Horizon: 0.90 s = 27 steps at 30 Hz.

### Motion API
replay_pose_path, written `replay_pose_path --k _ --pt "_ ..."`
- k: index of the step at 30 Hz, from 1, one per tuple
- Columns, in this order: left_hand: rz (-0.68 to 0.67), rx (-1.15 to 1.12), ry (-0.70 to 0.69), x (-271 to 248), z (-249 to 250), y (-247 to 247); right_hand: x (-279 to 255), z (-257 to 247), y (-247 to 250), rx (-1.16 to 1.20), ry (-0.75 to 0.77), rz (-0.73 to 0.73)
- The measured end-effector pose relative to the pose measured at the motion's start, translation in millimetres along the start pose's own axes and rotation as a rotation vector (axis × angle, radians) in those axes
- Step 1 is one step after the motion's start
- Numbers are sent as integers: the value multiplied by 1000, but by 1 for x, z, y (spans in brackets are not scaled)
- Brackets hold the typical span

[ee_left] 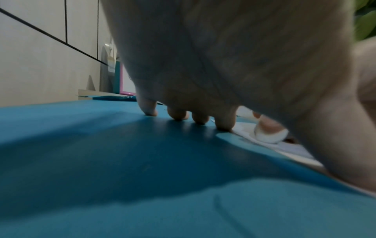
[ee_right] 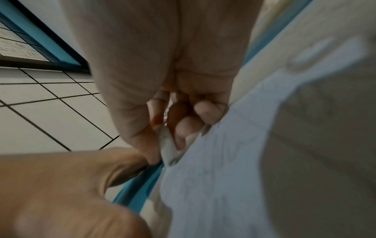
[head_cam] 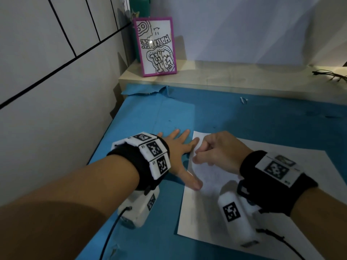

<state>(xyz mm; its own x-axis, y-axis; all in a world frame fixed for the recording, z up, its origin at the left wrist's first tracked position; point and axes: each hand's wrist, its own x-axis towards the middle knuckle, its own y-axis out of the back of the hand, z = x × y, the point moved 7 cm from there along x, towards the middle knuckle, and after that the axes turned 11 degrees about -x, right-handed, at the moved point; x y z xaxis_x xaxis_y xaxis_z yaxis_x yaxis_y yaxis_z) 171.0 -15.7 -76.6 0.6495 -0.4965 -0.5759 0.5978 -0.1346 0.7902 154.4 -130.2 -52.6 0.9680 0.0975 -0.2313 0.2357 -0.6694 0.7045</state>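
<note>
The head view looks forward and down from above both forearms. It takes in the left hand (head_cam: 178, 152), the right hand (head_cam: 223, 149), the sheet of paper (head_cam: 197, 212) under their fingertips and the framed drawing (head_cam: 155, 47) well beyond them. The left wrist view sits low and close behind the palm, skimming the blue mat (ee_left: 122, 161) toward the spread fingers (ee_left: 149, 107), while the right wrist view looks from just behind the palm at curled fingers. All three share the paper's edge between the fingertips, where both wrist views catch the eraser (ee_left: 270, 136).
</note>
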Motion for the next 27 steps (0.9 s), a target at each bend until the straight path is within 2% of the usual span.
replay_pose_path --k 2,5,9,12,13,16,17,20,21,24,27 --pt "1 8 -1 0 0 0 2 3 3 30 -36 -9" --pt "3 7 4 1 -1 -1 5 8 9 37 -74 73" --pt "4 11 6 -1 1 0 2 5 -1 51 -67 -74" --pt "2 13 7 -1 2 0 5 10 10 76 -86 49" --pt "1 15 8 -1 2 0 4 10 10 47 -72 45" --pt "-1 24 7 -2 1 0 0 6 2 -9 -61 -90" --pt "0 25 8 -2 2 0 0 8 4 14 -77 -84" --pt "0 16 13 -1 2 0 1 14 13 68 -98 63" --pt "1 19 14 -1 2 1 0 13 11 39 -82 61" --pt "1 25 12 -2 3 1 -7 10 4 -7 -63 -69" --pt "3 19 15 -2 2 1 -2 17 15 48 -106 33"
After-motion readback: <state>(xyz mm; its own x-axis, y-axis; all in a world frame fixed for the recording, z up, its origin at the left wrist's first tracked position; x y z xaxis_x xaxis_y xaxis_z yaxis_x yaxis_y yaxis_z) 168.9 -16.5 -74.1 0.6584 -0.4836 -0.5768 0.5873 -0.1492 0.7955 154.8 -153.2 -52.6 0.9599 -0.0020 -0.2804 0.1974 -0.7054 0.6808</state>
